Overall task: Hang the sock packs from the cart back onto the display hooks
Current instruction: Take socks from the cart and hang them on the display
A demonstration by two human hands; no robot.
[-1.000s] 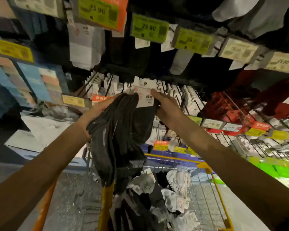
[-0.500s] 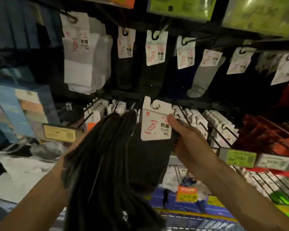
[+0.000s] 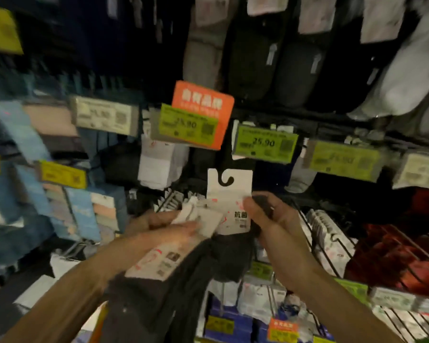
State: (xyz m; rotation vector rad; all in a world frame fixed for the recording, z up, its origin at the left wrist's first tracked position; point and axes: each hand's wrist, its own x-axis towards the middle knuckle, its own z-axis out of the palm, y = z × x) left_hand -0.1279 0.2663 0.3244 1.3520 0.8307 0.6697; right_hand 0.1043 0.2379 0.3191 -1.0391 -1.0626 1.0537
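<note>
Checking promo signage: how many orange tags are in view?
2. The upper orange tag sits behind a green price label; the lower orange tag is near the bottom edge. Others may be hidden.

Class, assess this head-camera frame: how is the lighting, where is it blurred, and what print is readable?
Head view: dim light, upper left nearly black; motion blur smears the left-side tags and the bundle in the left hand; the green price tag reads 25.90; the header card of the sock pack in the right hand is fairly sharp.
</note>
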